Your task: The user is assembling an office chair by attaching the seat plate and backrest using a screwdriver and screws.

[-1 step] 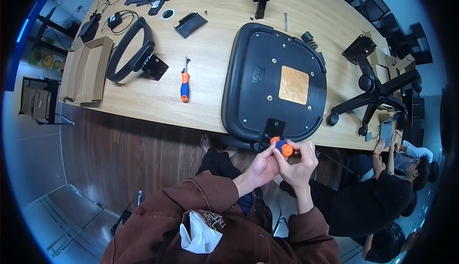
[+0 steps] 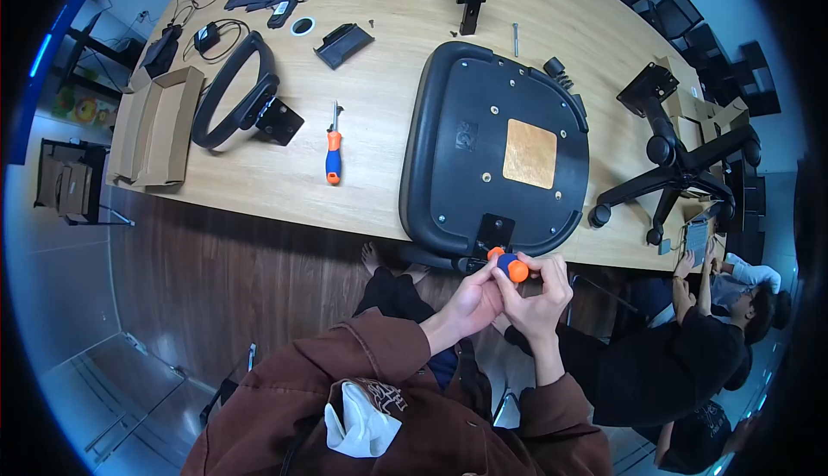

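A black chair seat (image 2: 470,183) lies with its underside up at the table's front edge. At its near end a black metal bracket (image 2: 494,230) is attached, with a black armrest (image 2: 435,258) hanging below the table edge. Both my hands are closed around an orange and blue screwdriver (image 2: 516,270) beside that bracket. My left hand (image 2: 474,301) grips it from the left; my right hand (image 2: 539,297) pinches the handle from the right. The screwdriver's tip is hidden. Another orange and blue screwdriver (image 2: 334,159) rests on the table to the left.
A second black armrest (image 2: 207,118) and an open cardboard box (image 2: 164,131) lie at the left. The black wheeled chair base (image 2: 677,165) stands at the right. A long bolt (image 2: 516,39) lies behind the seat. People sit at the right edge near a laptop (image 2: 695,239).
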The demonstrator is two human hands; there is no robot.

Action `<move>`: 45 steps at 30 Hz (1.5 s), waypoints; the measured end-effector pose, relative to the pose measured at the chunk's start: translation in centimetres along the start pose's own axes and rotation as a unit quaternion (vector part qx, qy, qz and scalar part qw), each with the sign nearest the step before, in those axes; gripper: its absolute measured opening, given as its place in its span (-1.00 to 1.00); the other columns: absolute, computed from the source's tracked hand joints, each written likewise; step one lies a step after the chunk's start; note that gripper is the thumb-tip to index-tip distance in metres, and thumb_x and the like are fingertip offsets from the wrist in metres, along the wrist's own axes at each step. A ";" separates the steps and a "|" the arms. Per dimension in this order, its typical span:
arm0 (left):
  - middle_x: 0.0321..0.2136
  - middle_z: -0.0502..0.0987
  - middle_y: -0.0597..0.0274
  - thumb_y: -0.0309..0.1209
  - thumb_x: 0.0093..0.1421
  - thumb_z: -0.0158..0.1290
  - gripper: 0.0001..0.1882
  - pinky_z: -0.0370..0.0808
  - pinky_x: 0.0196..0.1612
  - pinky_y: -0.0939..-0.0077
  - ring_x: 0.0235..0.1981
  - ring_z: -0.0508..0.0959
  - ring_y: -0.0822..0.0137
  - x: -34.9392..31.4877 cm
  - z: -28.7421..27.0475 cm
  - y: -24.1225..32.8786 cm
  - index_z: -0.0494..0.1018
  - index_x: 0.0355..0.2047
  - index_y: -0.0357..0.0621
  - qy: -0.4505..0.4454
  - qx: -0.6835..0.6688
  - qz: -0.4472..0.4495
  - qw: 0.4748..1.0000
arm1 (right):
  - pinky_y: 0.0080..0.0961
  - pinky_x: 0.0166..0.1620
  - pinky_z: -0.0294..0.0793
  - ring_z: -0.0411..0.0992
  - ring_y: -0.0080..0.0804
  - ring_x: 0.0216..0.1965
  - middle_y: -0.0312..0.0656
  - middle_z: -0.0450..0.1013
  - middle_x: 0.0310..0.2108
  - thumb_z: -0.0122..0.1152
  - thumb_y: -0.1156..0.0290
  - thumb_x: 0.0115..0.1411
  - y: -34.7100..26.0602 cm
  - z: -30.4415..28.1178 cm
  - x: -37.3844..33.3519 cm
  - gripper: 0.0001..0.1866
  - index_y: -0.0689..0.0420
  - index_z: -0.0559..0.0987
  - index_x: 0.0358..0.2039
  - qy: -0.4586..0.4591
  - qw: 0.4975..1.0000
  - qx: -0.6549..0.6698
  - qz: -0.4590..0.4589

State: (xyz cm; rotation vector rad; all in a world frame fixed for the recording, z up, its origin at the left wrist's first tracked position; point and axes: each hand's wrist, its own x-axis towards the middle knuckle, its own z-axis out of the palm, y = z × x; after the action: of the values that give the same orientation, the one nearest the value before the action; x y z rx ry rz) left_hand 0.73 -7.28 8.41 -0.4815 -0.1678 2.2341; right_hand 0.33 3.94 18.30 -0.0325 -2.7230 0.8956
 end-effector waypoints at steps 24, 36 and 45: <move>-0.26 0.55 0.25 -0.43 0.35 0.23 -0.79 0.48 -0.34 0.69 -0.38 0.52 0.59 -3.0 4.2 2.6 0.51 -0.14 -0.32 0.080 0.653 0.407 0.633 | -0.41 -0.12 0.58 0.56 -0.27 -0.20 -0.18 0.60 -0.23 0.59 0.57 -0.16 1.5 1.2 -0.1 -0.58 0.17 0.63 -0.22 0.017 0.982 0.186 0.002; -0.23 0.63 0.05 -0.49 0.02 0.45 -0.58 0.64 -0.31 0.44 -0.31 0.68 0.24 -3.3 6.8 3.0 0.63 -0.10 -0.29 -0.071 0.853 0.436 0.278 | -0.34 -0.11 0.60 0.60 -0.18 -0.15 -0.08 0.61 -0.18 0.39 0.72 -0.16 3.0 3.4 -3.3 -0.49 0.18 0.66 -0.09 0.090 0.976 0.200 -0.014; -0.31 0.61 0.08 -0.38 -0.14 0.60 -0.45 0.68 -0.27 0.42 -0.31 0.67 0.20 -2.6 5.5 0.3 0.56 -0.17 -0.26 -0.018 0.835 0.499 0.234 | -0.45 -0.31 0.50 0.50 -0.31 -0.36 -0.16 0.58 -0.28 0.52 0.59 -0.12 3.9 5.4 -5.5 -0.60 0.16 0.62 -0.20 0.151 0.958 0.236 0.052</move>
State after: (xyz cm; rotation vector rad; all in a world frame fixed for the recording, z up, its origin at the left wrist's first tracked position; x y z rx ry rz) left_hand -0.12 -9.20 14.12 1.0110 2.9161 1.6920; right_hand 3.90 3.39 10.46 -0.2012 -2.1863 1.4203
